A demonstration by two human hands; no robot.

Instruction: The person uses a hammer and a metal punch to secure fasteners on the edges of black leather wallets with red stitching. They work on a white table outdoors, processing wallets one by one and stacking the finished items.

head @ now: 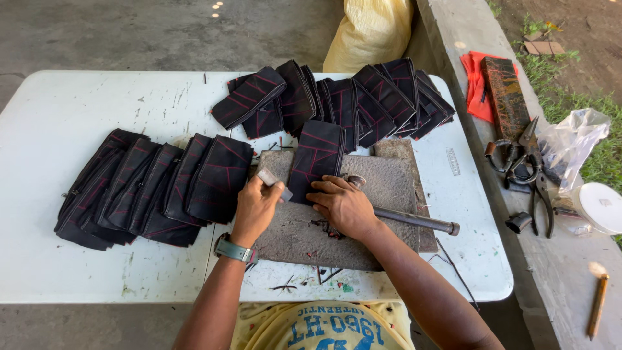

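My left hand (256, 209) grips a small grey metal block (273, 183) at the lower left corner of a black pouch with red stitching (317, 155). That pouch lies on a grey work pad (389, 188) in the middle of the white table (58, 129). My right hand (343, 206) presses flat on the pouch's lower edge. Under that hand lies a hammer with a metal handle (414, 220), its head poking out by the fingers. I cannot tell whether the fingers are around it.
A row of similar black pouches (155, 188) lies to the left, another fan of pouches (343, 100) at the back. On the concrete ledge at right are pliers and shears (528, 168), a red cloth (476, 87), a plastic bag (570, 142) and a white lid (602, 207). A yellow sack (369, 32) stands behind.
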